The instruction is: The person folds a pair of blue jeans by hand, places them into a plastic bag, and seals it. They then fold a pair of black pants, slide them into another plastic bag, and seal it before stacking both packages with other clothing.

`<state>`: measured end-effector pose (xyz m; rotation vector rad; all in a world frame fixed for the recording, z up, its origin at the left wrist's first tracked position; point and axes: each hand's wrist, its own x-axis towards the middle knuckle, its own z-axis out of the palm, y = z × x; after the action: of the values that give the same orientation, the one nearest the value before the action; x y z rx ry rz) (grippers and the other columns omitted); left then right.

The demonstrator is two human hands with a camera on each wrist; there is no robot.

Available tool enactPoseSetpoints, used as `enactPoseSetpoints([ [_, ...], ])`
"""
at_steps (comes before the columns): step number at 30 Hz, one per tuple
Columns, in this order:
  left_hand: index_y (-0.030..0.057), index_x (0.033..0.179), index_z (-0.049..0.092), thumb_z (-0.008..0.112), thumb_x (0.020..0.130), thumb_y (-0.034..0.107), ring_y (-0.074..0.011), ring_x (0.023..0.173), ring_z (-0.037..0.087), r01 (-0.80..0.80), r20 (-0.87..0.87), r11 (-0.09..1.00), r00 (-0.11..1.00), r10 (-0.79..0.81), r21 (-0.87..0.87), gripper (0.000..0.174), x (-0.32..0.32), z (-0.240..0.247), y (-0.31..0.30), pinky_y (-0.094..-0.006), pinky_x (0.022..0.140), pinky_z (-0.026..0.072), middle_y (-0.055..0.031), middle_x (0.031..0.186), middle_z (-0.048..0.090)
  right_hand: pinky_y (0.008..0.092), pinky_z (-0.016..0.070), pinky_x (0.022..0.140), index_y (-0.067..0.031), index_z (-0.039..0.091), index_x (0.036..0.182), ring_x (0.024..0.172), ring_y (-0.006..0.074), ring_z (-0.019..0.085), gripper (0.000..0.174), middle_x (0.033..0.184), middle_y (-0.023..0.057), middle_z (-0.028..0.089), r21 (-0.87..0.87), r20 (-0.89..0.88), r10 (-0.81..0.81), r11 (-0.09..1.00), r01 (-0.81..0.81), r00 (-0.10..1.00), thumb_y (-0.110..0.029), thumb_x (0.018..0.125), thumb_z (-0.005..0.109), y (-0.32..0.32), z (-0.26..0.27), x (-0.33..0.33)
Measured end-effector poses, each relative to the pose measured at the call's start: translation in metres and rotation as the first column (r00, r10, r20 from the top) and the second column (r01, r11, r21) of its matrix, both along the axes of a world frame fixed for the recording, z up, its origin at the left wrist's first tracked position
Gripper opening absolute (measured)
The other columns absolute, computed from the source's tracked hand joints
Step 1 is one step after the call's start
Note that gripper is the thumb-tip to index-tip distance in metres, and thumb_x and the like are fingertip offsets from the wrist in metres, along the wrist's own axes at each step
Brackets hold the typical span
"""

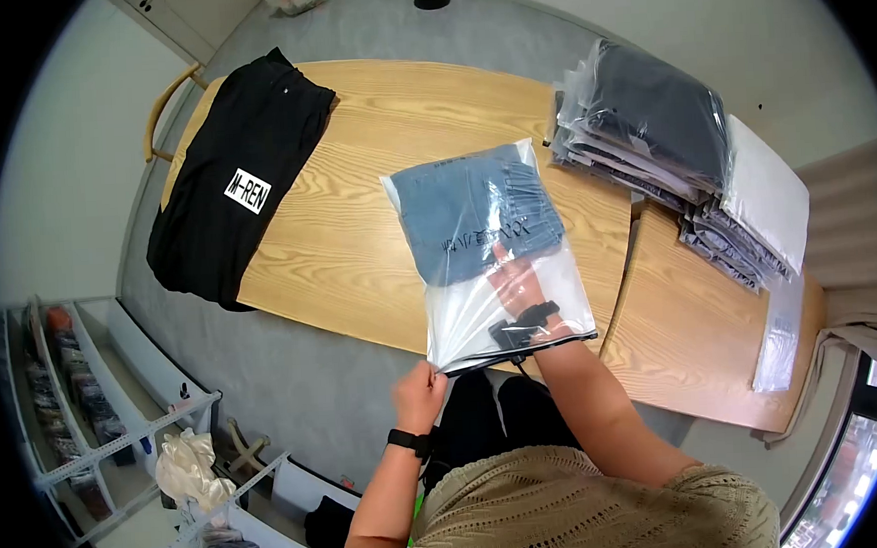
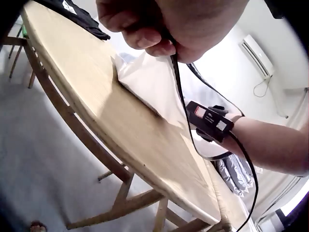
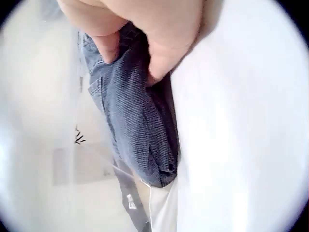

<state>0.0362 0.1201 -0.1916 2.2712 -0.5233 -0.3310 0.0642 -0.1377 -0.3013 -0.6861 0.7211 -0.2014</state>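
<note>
A folded blue denim garment (image 1: 460,208) with a gathered elastic part lies inside a clear plastic bag (image 1: 559,302) with dark printed lettering, over the table. At the bag's near left corner, my left hand (image 1: 420,389) pinches the dark-edged opening; in the left wrist view its curled fingers (image 2: 145,36) hold that edge. My right hand (image 1: 518,285) reaches through the opening up to the wrist. Seen from the right wrist, its thumb and fingers grip the folded denim (image 3: 135,106), between the bag's clear side and its white side (image 3: 241,121).
Black trousers (image 1: 245,175) with a white "M-REN" patch lie across the left end of the wooden table (image 1: 358,248). Bagged garments (image 1: 648,114) are stacked at the right, beside a flat clear package (image 1: 779,340). Shelves with clothes (image 1: 78,392) stand lower left.
</note>
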Motion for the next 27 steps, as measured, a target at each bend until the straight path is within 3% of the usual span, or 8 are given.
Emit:
enactPoseSetpoints([
  [4, 0.0064, 0.065, 0.048, 0.062, 0.072, 0.009, -0.0325, 0.052, 0.052, -0.020, 0.136, 0.998, 0.991, 0.012, 0.059, 0.016, 0.001, 0.001, -0.001, -0.0407, 0.047, 0.0396, -0.0116, 0.057, 0.051, 0.0327, 0.0455, 0.054, 0.0012, 0.057, 0.085, 0.063, 0.0209, 0.060, 0.038, 0.069, 0.0079, 0.058, -0.128, -0.247, -0.032, 0.992, 0.000, 0.968, -0.035, 0.085, 0.067, 0.019, 0.073, 0.000],
  [6, 0.0062, 0.065, 0.047, 0.063, 0.073, 0.009, -0.0324, 0.051, 0.051, -0.041, 0.176, 0.999, 0.984, 0.040, -0.002, 0.018, -0.003, 0.004, -0.007, -0.0407, 0.047, 0.0391, -0.0117, 0.056, 0.050, 0.0368, 0.0460, 0.055, 0.0017, 0.057, 0.090, 0.062, 0.0299, 0.059, 0.034, 0.081, 0.0154, 0.061, -0.718, -0.597, -0.065, 0.487, -0.497, 0.799, -0.030, 0.084, 0.068, 0.013, 0.082, -0.009],
  [8, 0.0058, 0.064, 0.046, 0.063, 0.073, 0.009, -0.0325, 0.050, 0.051, -0.050, 0.155, 0.998, 0.986, 0.053, -0.024, 0.019, -0.005, 0.007, -0.011, -0.0409, 0.047, 0.0387, -0.0121, 0.056, 0.050, 0.0415, 0.0469, 0.068, 0.0001, 0.057, 0.096, 0.074, 0.0376, 0.058, 0.027, 0.099, 0.0209, 0.059, -0.830, -0.505, -0.171, 0.366, -0.421, 0.846, -0.022, 0.083, 0.066, 0.021, 0.090, -0.017],
  [10, 0.0054, 0.064, 0.046, 0.063, 0.074, 0.009, -0.0326, 0.050, 0.050, -0.065, 0.136, 0.997, 0.988, 0.071, -0.045, 0.020, -0.006, 0.007, -0.014, -0.0410, 0.046, 0.0384, -0.0125, 0.056, 0.049, 0.0421, 0.0425, 0.080, -0.0037, 0.059, 0.099, 0.091, 0.0370, 0.055, 0.023, 0.103, 0.0185, 0.060, -0.980, -0.092, -0.257, -0.147, -0.133, 0.962, -0.021, 0.084, 0.062, 0.023, 0.098, -0.016],
  [12, 0.0046, 0.064, 0.045, 0.064, 0.075, 0.009, -0.0330, 0.050, 0.050, -0.031, 0.154, 0.997, 0.987, 0.041, -0.065, 0.022, -0.005, 0.008, -0.014, -0.0412, 0.047, 0.0381, -0.0134, 0.056, 0.049, 0.0445, 0.0370, 0.092, -0.0079, 0.058, 0.112, 0.112, 0.0362, 0.047, 0.030, 0.122, 0.0182, 0.052, -0.977, -0.130, -0.208, -0.138, -0.161, 0.969, -0.020, 0.084, 0.060, 0.022, 0.106, -0.011],
  [14, 0.0039, 0.063, 0.044, 0.063, 0.076, 0.008, -0.0328, 0.049, 0.047, -0.037, 0.152, 0.994, 0.987, 0.051, -0.099, 0.023, -0.004, 0.006, -0.013, -0.0401, 0.046, 0.0366, -0.0139, 0.055, 0.047, 0.0509, 0.0314, 0.099, -0.0116, 0.055, 0.122, 0.125, 0.0359, 0.037, 0.039, 0.133, 0.0183, 0.043, -0.822, -0.279, -0.359, -0.391, -0.415, 0.891, -0.021, 0.085, 0.059, 0.017, 0.113, -0.003],
  [19, 0.0033, 0.062, 0.043, 0.061, 0.073, 0.005, -0.0337, 0.048, 0.045, 0.030, 0.205, 0.993, 0.979, -0.007, -0.111, 0.021, -0.001, 0.007, -0.010, -0.0400, 0.045, 0.0356, -0.0151, 0.055, 0.046, 0.0548, 0.0299, 0.102, -0.0271, 0.039, 0.139, 0.134, 0.0394, 0.024, 0.063, 0.144, 0.0179, 0.030, -0.783, -0.473, -0.348, -0.256, -0.567, 0.809, -0.039, 0.081, 0.062, 0.002, 0.085, 0.018],
  [27, 0.0061, 0.057, 0.042, 0.062, 0.065, 0.006, -0.0329, 0.049, 0.049, 0.165, 0.253, 0.986, 0.953, -0.167, 0.032, 0.021, -0.001, 0.004, 0.001, -0.0406, 0.045, 0.0383, -0.0125, 0.054, 0.047, 0.0512, 0.0331, 0.102, -0.0278, 0.047, 0.132, 0.131, 0.0404, 0.029, 0.057, 0.144, 0.0196, 0.031, -0.810, -0.471, -0.277, -0.239, -0.535, 0.837, -0.042, 0.080, 0.065, -0.001, 0.094, 0.049],
])
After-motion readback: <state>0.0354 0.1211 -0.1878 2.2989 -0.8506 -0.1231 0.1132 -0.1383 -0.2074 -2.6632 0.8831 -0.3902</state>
